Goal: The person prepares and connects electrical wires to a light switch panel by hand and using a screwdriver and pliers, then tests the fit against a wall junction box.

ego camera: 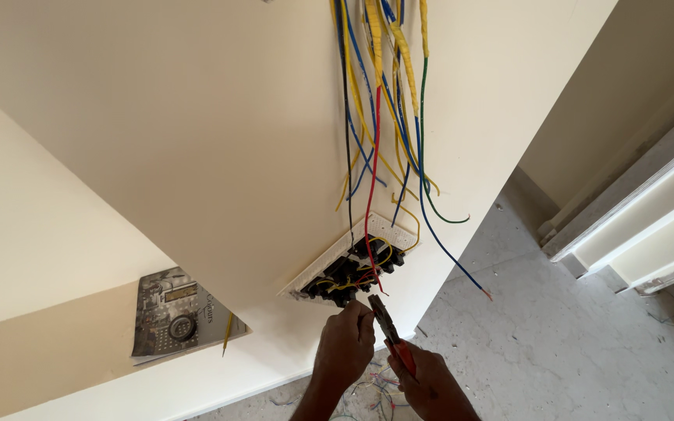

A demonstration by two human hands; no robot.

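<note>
Two hands low in the head view, under a switch plate [350, 265] hanging off the wall [196, 140]. Left hand [345, 343] is closed, fingertips pinched at the wire ends below the plate's black switch backs. Right hand [431, 382] grips pliers [390, 331] by the red handles, the tip pointing up toward the red wire [374, 156]; jaw gap too small to tell. Wires [388, 93], yellow, blue, black and green, hang in a bundle down the wall to the plate; one blue wire [450, 257] trails loose to the right. Booklet [177, 312] lies on a ledge at left. Wire scraps [372, 386] on the floor [555, 343].
</note>
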